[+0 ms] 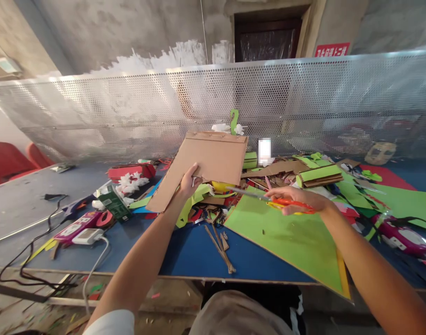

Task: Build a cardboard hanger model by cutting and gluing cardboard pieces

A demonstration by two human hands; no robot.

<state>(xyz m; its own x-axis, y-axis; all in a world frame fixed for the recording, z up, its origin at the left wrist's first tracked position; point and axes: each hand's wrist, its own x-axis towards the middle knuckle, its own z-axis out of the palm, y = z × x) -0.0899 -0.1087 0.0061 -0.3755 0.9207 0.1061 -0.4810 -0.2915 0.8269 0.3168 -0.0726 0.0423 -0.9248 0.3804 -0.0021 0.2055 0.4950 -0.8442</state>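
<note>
Scissors in the right hand point left toward a cardboard sheet held up by the left hand.

Nearest, the right hand is closed through the orange handles of the scissors, hovering over a green sheet on the blue table; the blades run almost level, tips aimed left. Just beyond the tips, the left hand pinches the lower edge of the cardboard sheet, thumb in front, fingers behind. The sheet tilts back, its long axis rising from lower left to upper right. The blades look slightly parted and do not yet touch it. Behind lie paper scraps and a perforated metal screen.
</note>
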